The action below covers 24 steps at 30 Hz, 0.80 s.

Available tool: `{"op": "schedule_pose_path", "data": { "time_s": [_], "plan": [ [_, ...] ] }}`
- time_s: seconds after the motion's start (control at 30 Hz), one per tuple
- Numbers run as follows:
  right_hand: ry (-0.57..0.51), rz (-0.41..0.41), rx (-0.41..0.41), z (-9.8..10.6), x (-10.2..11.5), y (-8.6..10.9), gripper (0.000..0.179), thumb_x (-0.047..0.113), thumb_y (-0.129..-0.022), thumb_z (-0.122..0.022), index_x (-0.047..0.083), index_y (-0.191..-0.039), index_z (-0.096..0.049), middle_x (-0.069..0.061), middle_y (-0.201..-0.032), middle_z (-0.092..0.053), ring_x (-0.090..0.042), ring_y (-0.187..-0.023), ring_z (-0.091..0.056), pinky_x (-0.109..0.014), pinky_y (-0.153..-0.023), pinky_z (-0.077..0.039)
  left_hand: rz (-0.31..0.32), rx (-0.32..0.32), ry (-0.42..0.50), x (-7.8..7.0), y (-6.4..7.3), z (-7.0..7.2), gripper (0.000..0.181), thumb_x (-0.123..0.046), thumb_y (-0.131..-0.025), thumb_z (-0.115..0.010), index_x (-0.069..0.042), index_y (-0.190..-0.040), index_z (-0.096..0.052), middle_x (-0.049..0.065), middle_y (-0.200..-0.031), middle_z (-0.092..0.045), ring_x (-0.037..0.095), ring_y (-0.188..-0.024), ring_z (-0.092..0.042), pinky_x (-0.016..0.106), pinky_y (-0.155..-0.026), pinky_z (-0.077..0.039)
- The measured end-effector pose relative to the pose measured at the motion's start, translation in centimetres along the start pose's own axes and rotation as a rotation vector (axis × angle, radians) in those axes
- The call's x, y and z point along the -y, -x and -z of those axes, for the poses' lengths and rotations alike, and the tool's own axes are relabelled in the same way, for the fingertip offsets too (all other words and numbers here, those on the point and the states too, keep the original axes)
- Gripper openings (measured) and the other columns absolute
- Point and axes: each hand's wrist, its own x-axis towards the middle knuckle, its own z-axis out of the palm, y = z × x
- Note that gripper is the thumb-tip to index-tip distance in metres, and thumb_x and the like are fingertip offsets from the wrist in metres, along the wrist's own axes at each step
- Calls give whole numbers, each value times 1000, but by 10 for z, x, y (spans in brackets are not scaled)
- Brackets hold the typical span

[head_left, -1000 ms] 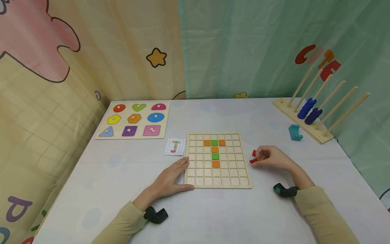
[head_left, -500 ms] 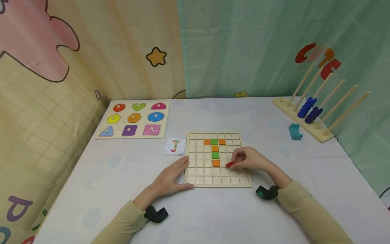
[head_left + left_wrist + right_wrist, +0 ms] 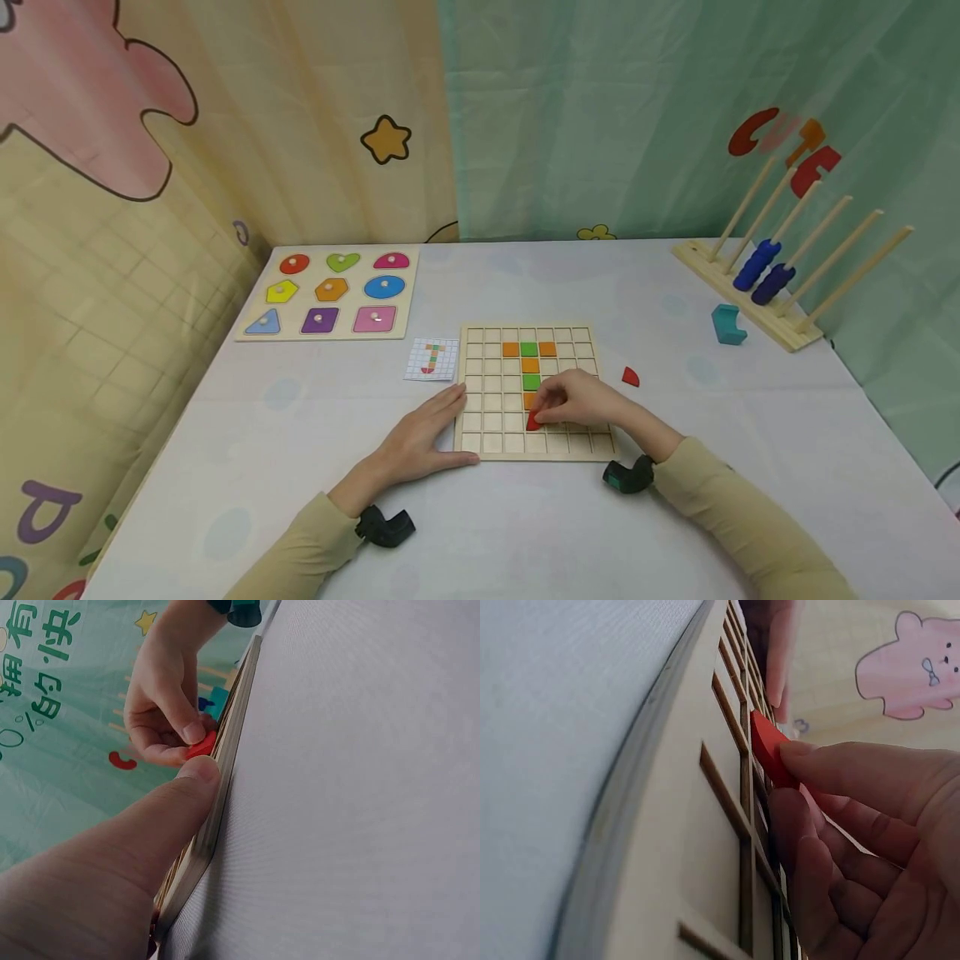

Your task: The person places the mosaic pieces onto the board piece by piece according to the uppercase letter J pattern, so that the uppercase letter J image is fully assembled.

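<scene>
My right hand [image 3: 573,398] pinches a red quarter-round tile [image 3: 771,750] between thumb and fingers. In the head view this tile sits over the wooden grid board [image 3: 491,425], just below the lowest orange tile [image 3: 528,402], which the fingers partly cover. Above it a column of orange and green tiles leads up to a row of three: orange, green [image 3: 528,349], orange. My left hand [image 3: 420,437] rests at the board's left edge with fingers straight and thumb along the near corner. A second red quarter-round tile [image 3: 631,377] lies on the table right of the board.
A small pattern card [image 3: 431,360] lies left of the board. Behind it is a shape puzzle [image 3: 348,321] with knobbed pieces. At the back right stands a wooden peg rack [image 3: 750,300] with blue pieces, and a teal block [image 3: 727,324] lies in front of it.
My right hand has moved left from the table onto the board, carrying one red quarter-round tile. The other red tile stays behind on the table. My left hand has not moved.
</scene>
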Motion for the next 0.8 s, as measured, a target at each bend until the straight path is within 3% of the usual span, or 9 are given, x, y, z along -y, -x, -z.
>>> {"op": "schedule_pose_path", "data": {
  "time_s": [0.33, 0.57, 0.8],
  "plan": [
    [52, 8, -88, -3, 4, 2, 6, 24, -82, -74, 19, -85, -71, 11, -75, -61, -7, -68, -57, -24, -62, -50, 1, 5, -6, 0, 0, 0, 94, -65, -79, -59, -1, -144, -35, 6, -153, -27, 18, -140, -22, 39, -110, -28],
    [17, -78, -196, 26, -6, 16, 15, 27, -84, -71, 14, -91, -68, 4, -76, -59, -14, -68, -52, -25, -60, -45, 3, 9, -9, -1, 0, 0, 94, -64, -80, -60, -1, -144, -34, 6, -153, -26, 18, -140, -22, 39, -109, -28],
    [-62, -144, -297, 55, -21, 36, 24, 28, -87, -68, 8, -99, -67, -5, -82, -63, -24, -70, -56, -28, -58, -47, 6, 12, -5, -1, 0, 0, 92, -61, -80, -63, -1, -144, -34, 7, -153, -26, 18, -140, -22, 39, -109, -28]
  ]
}}
